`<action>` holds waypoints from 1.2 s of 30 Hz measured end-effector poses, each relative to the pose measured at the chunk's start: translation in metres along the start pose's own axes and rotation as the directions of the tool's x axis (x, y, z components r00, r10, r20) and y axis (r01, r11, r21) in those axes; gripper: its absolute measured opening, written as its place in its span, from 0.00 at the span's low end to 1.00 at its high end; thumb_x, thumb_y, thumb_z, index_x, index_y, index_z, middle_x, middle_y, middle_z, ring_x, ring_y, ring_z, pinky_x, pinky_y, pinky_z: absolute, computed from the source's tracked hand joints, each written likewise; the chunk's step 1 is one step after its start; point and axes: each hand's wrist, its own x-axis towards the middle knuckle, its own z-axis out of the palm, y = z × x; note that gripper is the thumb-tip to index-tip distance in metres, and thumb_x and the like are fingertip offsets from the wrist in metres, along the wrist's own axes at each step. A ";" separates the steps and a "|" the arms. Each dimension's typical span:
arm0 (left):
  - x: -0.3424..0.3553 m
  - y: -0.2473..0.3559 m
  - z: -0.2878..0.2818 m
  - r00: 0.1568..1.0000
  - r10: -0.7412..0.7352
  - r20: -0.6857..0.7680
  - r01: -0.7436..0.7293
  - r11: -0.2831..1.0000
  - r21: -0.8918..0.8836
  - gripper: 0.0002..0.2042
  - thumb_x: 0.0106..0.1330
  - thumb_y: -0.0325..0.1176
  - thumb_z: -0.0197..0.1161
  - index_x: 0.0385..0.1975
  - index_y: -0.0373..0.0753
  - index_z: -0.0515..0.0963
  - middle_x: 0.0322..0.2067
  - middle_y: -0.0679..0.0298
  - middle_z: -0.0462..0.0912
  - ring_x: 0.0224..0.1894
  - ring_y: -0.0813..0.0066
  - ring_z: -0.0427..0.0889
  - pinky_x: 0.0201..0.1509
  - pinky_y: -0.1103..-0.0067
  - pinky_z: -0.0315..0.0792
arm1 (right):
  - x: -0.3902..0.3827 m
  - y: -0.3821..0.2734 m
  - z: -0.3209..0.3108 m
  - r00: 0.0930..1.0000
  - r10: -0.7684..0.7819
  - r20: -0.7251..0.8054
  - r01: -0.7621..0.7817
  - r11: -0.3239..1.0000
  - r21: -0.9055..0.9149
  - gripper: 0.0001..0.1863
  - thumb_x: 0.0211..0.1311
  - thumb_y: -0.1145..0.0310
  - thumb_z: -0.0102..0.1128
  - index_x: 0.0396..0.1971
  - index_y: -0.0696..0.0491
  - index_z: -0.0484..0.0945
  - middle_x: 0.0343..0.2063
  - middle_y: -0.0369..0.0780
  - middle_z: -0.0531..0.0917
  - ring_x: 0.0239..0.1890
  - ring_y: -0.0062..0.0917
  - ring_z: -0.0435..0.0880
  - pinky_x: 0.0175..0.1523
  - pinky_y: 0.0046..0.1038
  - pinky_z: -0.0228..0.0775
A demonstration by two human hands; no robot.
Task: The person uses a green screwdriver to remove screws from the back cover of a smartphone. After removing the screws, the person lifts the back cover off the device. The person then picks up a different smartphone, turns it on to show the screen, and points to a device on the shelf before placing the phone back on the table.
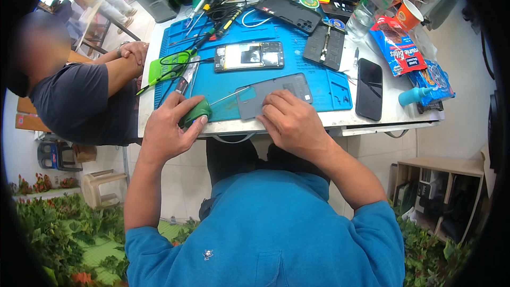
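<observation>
My left hand (172, 127) is closed around a green, rounded tool (197, 112) at the mat's near edge. Its long thin metal tip points up and right, over a grey phone back cover (255, 99). My right hand (292, 119) is above that cover, with fingers bent and bunched together; whatever they pinch, if anything, is hidden. The cover lies flat, its cutout toward the left. Beyond it, an opened phone (228, 58) rests on the blue repair mat (212, 87), with its insides showing and a cable running toward its left end.
A black phone (369, 89) lies right of the mat. Behind are phone parts (324, 47), a water bottle (366, 13), snack packets (398, 45) and a paper cup (408, 15). Cables and tools (212, 18) crowd the back left. A seated person (79, 93) is at the left.
</observation>
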 end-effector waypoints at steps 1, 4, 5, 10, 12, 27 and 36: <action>-0.001 -0.002 0.000 1.000 -0.002 0.009 0.002 1.000 0.002 0.19 0.69 0.41 0.76 0.58 0.43 0.91 0.42 0.53 0.85 0.39 0.52 0.89 0.45 0.64 0.83 | 0.001 0.000 0.000 1.000 0.002 0.013 -0.002 1.000 0.004 0.09 0.65 0.72 0.74 0.36 0.60 0.83 0.43 0.47 0.87 0.53 0.42 0.88 0.59 0.39 0.84; -0.001 -0.007 0.001 1.000 0.009 -0.006 -0.009 1.000 -0.001 0.20 0.69 0.41 0.76 0.58 0.42 0.91 0.41 0.53 0.85 0.39 0.52 0.89 0.44 0.64 0.83 | 0.003 0.000 0.002 0.999 -0.020 -0.037 0.019 0.999 -0.025 0.10 0.65 0.72 0.75 0.38 0.60 0.83 0.47 0.49 0.87 0.57 0.43 0.87 0.63 0.40 0.83; -0.001 -0.008 0.001 1.000 0.006 -0.006 -0.006 1.000 -0.002 0.20 0.69 0.41 0.76 0.58 0.42 0.91 0.41 0.53 0.85 0.39 0.53 0.89 0.44 0.64 0.83 | 0.003 0.000 0.002 0.999 -0.019 -0.030 0.018 1.000 -0.025 0.10 0.65 0.72 0.75 0.39 0.60 0.83 0.48 0.50 0.87 0.58 0.44 0.87 0.64 0.40 0.83; -0.002 -0.008 0.001 0.999 -0.026 0.019 0.026 0.999 -0.018 0.20 0.69 0.39 0.75 0.59 0.40 0.90 0.43 0.51 0.86 0.43 0.51 0.89 0.49 0.65 0.83 | 0.001 0.001 0.005 1.000 -0.011 -0.019 0.010 1.000 -0.028 0.10 0.66 0.72 0.74 0.40 0.61 0.83 0.50 0.50 0.87 0.60 0.44 0.86 0.66 0.41 0.82; 0.000 -0.008 0.004 1.000 -0.024 -0.006 0.024 1.000 -0.009 0.20 0.69 0.39 0.75 0.59 0.40 0.90 0.43 0.51 0.85 0.43 0.52 0.89 0.49 0.65 0.82 | 0.000 0.001 0.005 1.000 -0.007 -0.010 0.007 1.000 -0.028 0.10 0.67 0.72 0.73 0.40 0.61 0.83 0.50 0.50 0.88 0.60 0.44 0.86 0.67 0.41 0.82; -0.001 -0.013 -0.006 0.999 0.019 0.042 -0.019 1.000 -0.010 0.21 0.67 0.39 0.77 0.59 0.41 0.90 0.41 0.52 0.84 0.41 0.52 0.88 0.47 0.65 0.81 | 0.000 0.001 0.002 1.000 0.000 -0.019 0.000 1.000 -0.001 0.11 0.66 0.73 0.74 0.42 0.62 0.85 0.50 0.49 0.88 0.61 0.44 0.86 0.68 0.41 0.82; 0.000 -0.009 -0.002 1.000 -0.001 0.020 0.001 1.000 -0.024 0.20 0.68 0.38 0.76 0.59 0.41 0.90 0.41 0.52 0.85 0.41 0.53 0.88 0.46 0.65 0.82 | 0.001 0.001 0.001 1.000 -0.001 -0.014 0.001 1.000 0.005 0.11 0.64 0.73 0.75 0.42 0.62 0.85 0.49 0.48 0.88 0.60 0.43 0.87 0.66 0.41 0.82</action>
